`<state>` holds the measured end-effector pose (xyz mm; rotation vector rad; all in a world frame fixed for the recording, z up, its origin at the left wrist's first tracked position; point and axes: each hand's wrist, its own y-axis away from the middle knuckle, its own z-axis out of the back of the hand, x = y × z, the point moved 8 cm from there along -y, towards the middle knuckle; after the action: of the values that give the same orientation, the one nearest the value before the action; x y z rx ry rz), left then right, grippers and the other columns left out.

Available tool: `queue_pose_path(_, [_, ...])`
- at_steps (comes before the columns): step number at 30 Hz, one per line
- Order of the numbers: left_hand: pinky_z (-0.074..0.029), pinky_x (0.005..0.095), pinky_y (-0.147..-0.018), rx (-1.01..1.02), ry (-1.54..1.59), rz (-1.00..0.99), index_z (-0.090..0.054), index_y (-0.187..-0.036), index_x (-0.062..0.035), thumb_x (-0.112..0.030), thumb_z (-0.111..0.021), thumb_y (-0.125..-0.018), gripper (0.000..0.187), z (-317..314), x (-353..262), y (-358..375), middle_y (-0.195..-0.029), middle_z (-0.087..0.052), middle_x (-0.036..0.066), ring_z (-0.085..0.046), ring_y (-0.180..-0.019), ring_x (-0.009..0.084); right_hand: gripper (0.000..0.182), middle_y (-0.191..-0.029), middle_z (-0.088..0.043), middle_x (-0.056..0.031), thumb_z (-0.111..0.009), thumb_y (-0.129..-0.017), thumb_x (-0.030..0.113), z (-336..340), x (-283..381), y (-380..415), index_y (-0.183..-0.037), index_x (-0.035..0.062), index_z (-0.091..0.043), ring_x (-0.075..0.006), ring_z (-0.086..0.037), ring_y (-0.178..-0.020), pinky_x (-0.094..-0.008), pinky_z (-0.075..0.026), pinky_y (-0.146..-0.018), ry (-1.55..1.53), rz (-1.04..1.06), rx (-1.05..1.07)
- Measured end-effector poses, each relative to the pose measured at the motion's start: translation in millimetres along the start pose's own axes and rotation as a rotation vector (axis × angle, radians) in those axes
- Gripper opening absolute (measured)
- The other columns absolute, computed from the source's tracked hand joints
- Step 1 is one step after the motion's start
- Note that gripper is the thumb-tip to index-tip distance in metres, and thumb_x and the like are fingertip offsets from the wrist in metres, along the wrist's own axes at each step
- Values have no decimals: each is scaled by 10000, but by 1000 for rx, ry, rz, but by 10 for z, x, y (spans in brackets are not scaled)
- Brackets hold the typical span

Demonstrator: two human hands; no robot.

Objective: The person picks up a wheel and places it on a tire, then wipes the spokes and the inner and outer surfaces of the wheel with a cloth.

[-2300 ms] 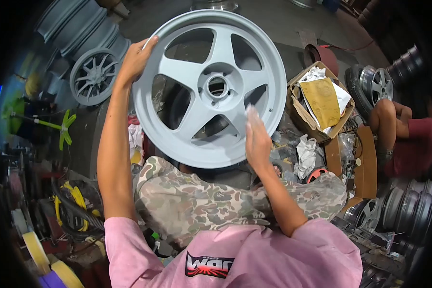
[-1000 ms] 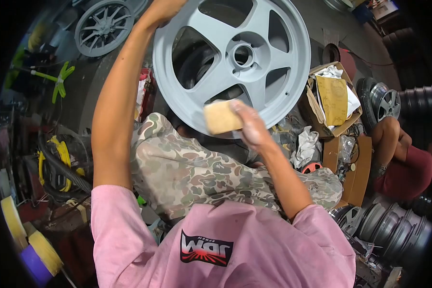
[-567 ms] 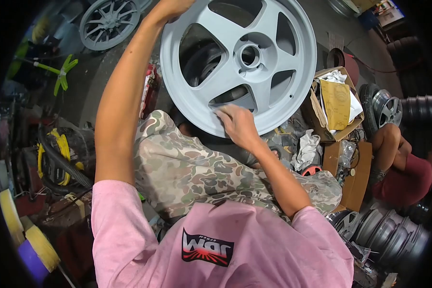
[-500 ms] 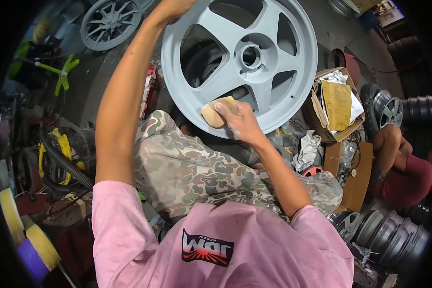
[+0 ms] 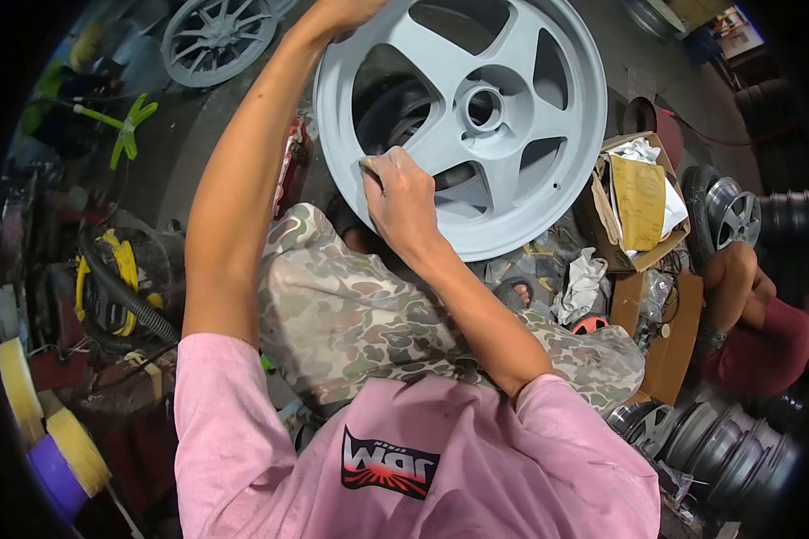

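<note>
A grey five-spoke wheel rim (image 5: 503, 171) is tilted up before my knees. At the top edge of the view, my left hand (image 5: 346, 13) is closed on the rim's upper left edge; part of it is cut off. My right hand (image 5: 401, 199) presses against the lower left of the rim's outer lip, fingers bent over. Pinched in it is a folded tan piece of sandpaper (image 5: 366, 165), mostly covered by the fingers so that only a sliver shows.
An open carton (image 5: 609, 247) with sandpaper sheets and crumpled paper stands to the right. Beyond it are several wheels (image 5: 735, 207) and a seated person in dark red (image 5: 764, 337). A black hose (image 5: 144, 319) and tape rolls (image 5: 76, 454) lie left; another grey rim (image 5: 217, 40) is behind.
My right hand has slid left and up along the rim's lip with the sandpaper, turning so its back faces me. My left hand keeps its hold on the rim. The view has shifted slightly.
</note>
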<state>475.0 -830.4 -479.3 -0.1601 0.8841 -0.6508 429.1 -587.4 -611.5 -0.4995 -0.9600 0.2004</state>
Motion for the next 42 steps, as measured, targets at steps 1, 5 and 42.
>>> queue_pose_path(1, [-498,398,-718,17,-23,-1,-678,-1028,36,-352,-508,-1033,423,-12,20,3,-784,-681,189,-561,-753,149,186,-880,-616,-151,-700,-829,-6,5,26,33,-1013,12,-719,-354,-650,-804,-441,-515,-705,33,19,10])
queue_pose_path(5, [-500,397,-713,-85,-27,-235,-669,-1035,40,-345,-504,-1032,419,-29,-2,-82,-775,-674,191,-568,-751,151,189,-877,-614,-159,-706,-832,4,261,-333,478,-1020,12,-715,-369,-648,-789,-440,-511,-691,0,42,136])
queue_pose_path(42, [-508,321,-958,95,184,-71,-708,-1249,2,-296,-539,-1067,387,-149,607,-286,-1123,-762,79,-649,-1040,147,378,-955,-626,-174,-721,-769,-53,497,-166,695,-1138,32,-718,-357,-651,-892,-407,-518,-769,-152,140,317])
